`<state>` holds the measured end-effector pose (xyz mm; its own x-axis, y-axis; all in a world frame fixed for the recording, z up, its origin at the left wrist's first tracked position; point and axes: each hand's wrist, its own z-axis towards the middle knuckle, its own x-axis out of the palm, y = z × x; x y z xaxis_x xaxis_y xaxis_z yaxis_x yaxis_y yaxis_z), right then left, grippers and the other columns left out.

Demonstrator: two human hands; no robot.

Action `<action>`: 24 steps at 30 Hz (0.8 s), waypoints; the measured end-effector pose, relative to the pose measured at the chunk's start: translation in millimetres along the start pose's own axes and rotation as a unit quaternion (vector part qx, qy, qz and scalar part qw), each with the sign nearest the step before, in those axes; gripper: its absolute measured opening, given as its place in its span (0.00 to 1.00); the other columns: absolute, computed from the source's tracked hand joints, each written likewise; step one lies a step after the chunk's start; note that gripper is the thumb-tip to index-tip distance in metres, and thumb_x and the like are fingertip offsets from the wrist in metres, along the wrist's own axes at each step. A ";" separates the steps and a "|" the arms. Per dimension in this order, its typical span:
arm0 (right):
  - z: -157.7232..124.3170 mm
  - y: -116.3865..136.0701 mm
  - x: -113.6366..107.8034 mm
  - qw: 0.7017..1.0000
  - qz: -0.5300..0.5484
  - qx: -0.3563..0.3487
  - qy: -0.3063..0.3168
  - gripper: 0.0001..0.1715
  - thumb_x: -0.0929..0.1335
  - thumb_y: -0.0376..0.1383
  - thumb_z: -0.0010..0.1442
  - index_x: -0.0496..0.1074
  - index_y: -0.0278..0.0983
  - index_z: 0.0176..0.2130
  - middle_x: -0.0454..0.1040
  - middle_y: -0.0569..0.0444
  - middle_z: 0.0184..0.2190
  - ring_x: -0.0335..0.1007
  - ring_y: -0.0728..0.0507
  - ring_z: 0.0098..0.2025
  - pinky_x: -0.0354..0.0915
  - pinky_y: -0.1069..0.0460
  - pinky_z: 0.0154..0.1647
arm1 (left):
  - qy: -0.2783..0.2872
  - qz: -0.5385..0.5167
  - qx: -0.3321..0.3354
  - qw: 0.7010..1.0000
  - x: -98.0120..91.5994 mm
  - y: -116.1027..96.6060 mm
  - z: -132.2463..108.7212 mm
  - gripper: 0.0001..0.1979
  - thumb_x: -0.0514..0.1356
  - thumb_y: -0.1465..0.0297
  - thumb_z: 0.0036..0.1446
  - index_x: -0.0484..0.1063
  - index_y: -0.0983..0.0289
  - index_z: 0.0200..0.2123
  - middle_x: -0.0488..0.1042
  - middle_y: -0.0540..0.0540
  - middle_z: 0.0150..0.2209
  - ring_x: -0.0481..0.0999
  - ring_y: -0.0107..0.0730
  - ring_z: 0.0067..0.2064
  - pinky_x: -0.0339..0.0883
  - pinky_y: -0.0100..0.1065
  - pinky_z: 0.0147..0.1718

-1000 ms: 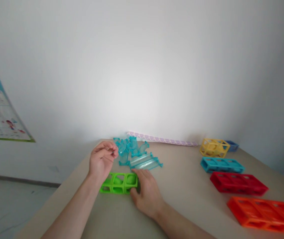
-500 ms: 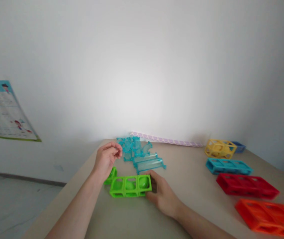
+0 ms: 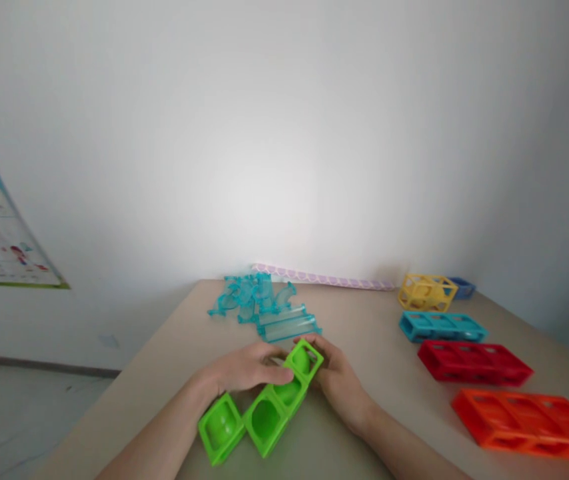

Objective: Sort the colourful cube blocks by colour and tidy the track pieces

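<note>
Both hands are on a bright green plastic block (image 3: pixel 266 420) of open square cells with rounded cups inside. It is tilted, its far end pointing up and right, and one cell juts out at the lower left. My left hand (image 3: pixel 247 368) grips its middle, thumb laid over the centre cell. My right hand (image 3: pixel 333 377) is closed around the far right end, its fingers partly hidden behind the block. Just beyond the hands lie clear blue plastic track pieces (image 3: pixel 287 327), some straight and some curved, in a loose pile.
On the right stand similar blocks: orange (image 3: pixel 529 423), red (image 3: pixel 474 363), teal (image 3: pixel 443 327), yellow (image 3: pixel 428 293) and dark blue (image 3: pixel 463 288). A purple patterned strip (image 3: pixel 322 277) lies along the white wall. A poster (image 3: pixel 7 233) hangs at left, above the floor beyond the table's left edge.
My left hand came down from above the table onto the green block. The block turned from lying level to a slanted, tilted pose, nearer me. The view shifted slightly right.
</note>
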<state>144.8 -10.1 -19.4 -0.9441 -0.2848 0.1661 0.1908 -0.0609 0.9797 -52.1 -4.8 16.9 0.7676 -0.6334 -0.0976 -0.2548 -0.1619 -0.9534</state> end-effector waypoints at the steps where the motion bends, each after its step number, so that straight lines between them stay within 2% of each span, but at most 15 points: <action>1: 0.9 0.2 0.1 1.000 0.000 0.002 -0.015 0.24 0.67 0.28 0.40 0.73 0.39 0.40 0.75 0.56 0.33 0.70 0.43 0.35 0.67 0.50 0.36 | -0.009 0.001 0.009 1.000 2.5 2.9 3.6 0.24 0.67 0.59 0.47 0.75 0.62 0.47 0.80 0.56 0.41 0.78 0.37 0.38 0.68 0.32 0.35; 4: 0.4 4.5 -1.5 0.997 0.066 0.040 -0.015 0.33 0.68 0.31 0.40 0.70 0.39 0.50 0.76 0.50 0.42 0.73 0.39 0.42 0.68 0.44 0.42 | -0.038 0.012 0.037 0.999 4.0 9.4 12.4 0.22 0.66 0.59 0.49 0.76 0.65 0.46 0.79 0.56 0.41 0.77 0.36 0.37 0.67 0.31 0.35; 6: -1.2 9.3 -2.7 0.990 0.118 0.073 0.026 0.31 0.68 0.37 0.47 0.69 0.37 0.52 0.76 0.47 0.43 0.73 0.37 0.44 0.69 0.42 0.42 | -0.037 0.022 0.059 0.997 3.2 10.5 15.1 0.21 0.65 0.59 0.50 0.77 0.65 0.44 0.79 0.55 0.39 0.76 0.34 0.35 0.65 0.30 0.34; 9: -1.2 13.6 -3.8 0.988 0.114 0.079 0.071 0.24 0.69 0.41 0.54 0.71 0.33 0.49 0.77 0.45 0.40 0.74 0.36 0.44 0.70 0.40 0.43 | -0.020 0.010 0.083 0.996 3.6 9.9 16.1 0.21 0.65 0.57 0.51 0.77 0.66 0.43 0.79 0.54 0.35 0.74 0.30 0.32 0.63 0.28 0.31; 12: 3.9 11.5 -7.2 0.997 0.076 0.014 0.028 0.25 0.73 0.40 0.50 0.72 0.34 0.48 0.77 0.47 0.41 0.73 0.36 0.45 0.66 0.39 0.50 | -0.027 -0.021 0.078 0.996 5.3 11.5 18.2 0.20 0.65 0.58 0.50 0.77 0.67 0.39 0.77 0.53 0.30 0.71 0.27 0.27 0.61 0.27 0.28; 14: 8.8 7.8 -11.5 0.997 0.045 -0.055 -0.021 0.28 0.76 0.38 0.47 0.71 0.38 0.49 0.76 0.48 0.44 0.70 0.37 0.49 0.63 0.39 0.54 | -0.065 -0.062 0.052 0.995 6.4 13.9 21.4 0.19 0.66 0.57 0.48 0.77 0.68 0.34 0.74 0.51 0.25 0.69 0.25 0.23 0.59 0.27 0.23; 17: 14.1 2.1 -17.3 0.988 -0.009 -0.140 -0.070 0.28 0.75 0.37 0.48 0.69 0.41 0.49 0.73 0.50 0.47 0.67 0.38 0.51 0.64 0.41 0.54 | -0.134 -0.140 0.028 0.981 8.7 15.6 26.2 0.19 0.68 0.55 0.44 0.75 0.68 0.26 0.71 0.49 0.19 0.66 0.24 0.18 0.57 0.26 0.18; 21: 13.3 -3.7 -19.0 0.969 -0.068 -0.229 -0.065 0.24 0.72 0.34 0.55 0.65 0.46 0.50 0.69 0.52 0.48 0.68 0.42 0.51 0.64 0.44 0.54 | -0.136 -0.177 0.050 0.974 11.5 12.9 27.6 0.20 0.68 0.54 0.43 0.74 0.68 0.25 0.73 0.53 0.19 0.71 0.28 0.19 0.59 0.27 0.17; 24: 10.3 -6.0 -18.9 0.954 -0.125 -0.268 -0.049 0.22 0.68 0.31 0.59 0.63 0.47 0.51 0.66 0.51 0.52 0.65 0.41 0.54 0.63 0.43 0.55 | -0.158 -0.176 0.070 0.969 10.3 10.9 26.9 0.23 0.66 0.52 0.43 0.75 0.69 0.25 0.74 0.55 0.20 0.72 0.30 0.19 0.60 0.28 0.17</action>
<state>158.7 5.5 -27.3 -0.9936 -0.1084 -0.0302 0.0417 -0.6038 0.7960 -31.2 7.3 -2.2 0.9397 -0.2908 0.1799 0.1215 -0.2080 -0.9706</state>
